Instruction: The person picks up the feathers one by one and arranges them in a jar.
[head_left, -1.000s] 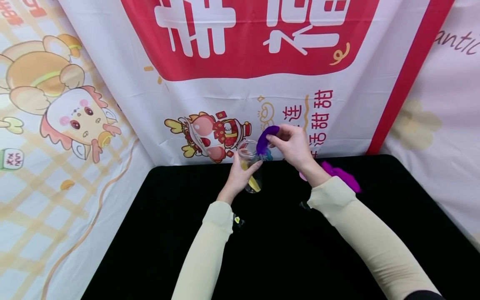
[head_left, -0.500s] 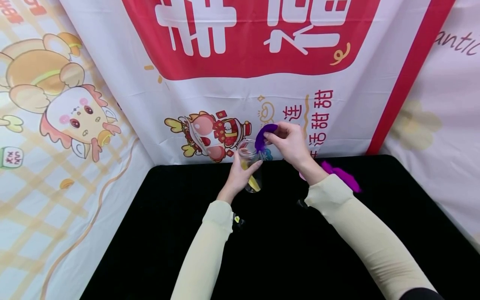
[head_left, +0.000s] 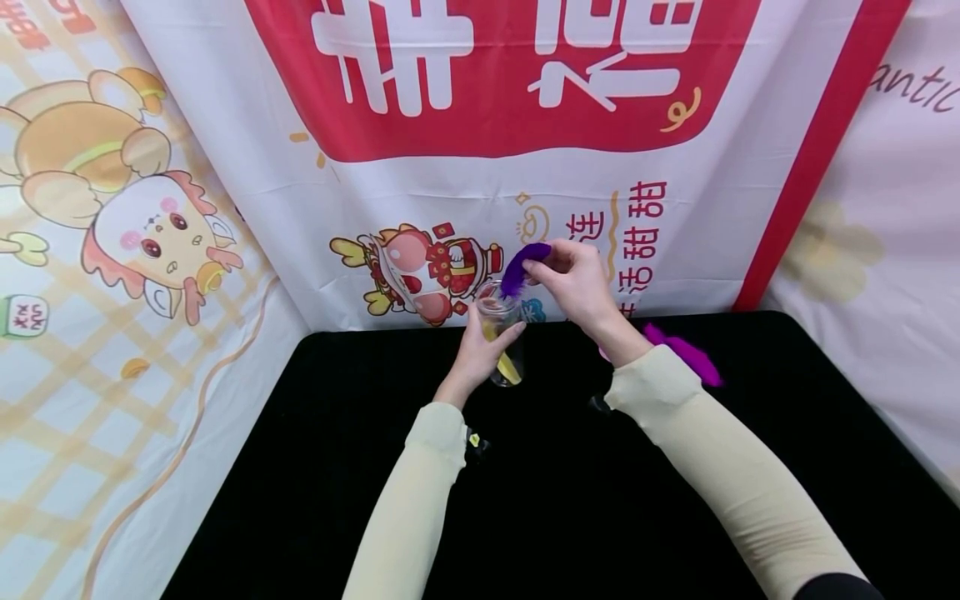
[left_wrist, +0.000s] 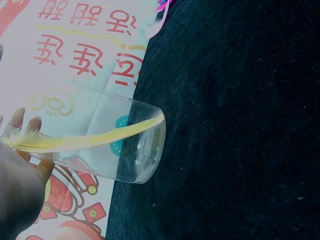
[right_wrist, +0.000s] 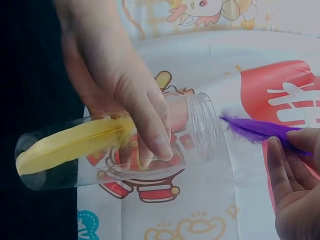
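over there the right hand [right_wrist: 300, 187] pinches a downy purple feather [right_wrist: 256, 131], its fluffy end just beside the mouth of a clear cylindrical jar [left_wrist: 102, 120] the left hand [head_left: 477, 352] grips, a curved yellow feather [right_wrist: 75, 145] inside. the plume looks light, easily bent; i'd pinch its shaft.

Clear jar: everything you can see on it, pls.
The jar is a clear, colourless cylinder, glass or plastic, with a ridged neck, an open mouth and no lid on. It is held mouth up over the black table; whether its base touches is unclear. The left hand grips its upper part. A yellow feather slants inside, reaching the base. The purple feather's tip is at the mouth, contact unclear.
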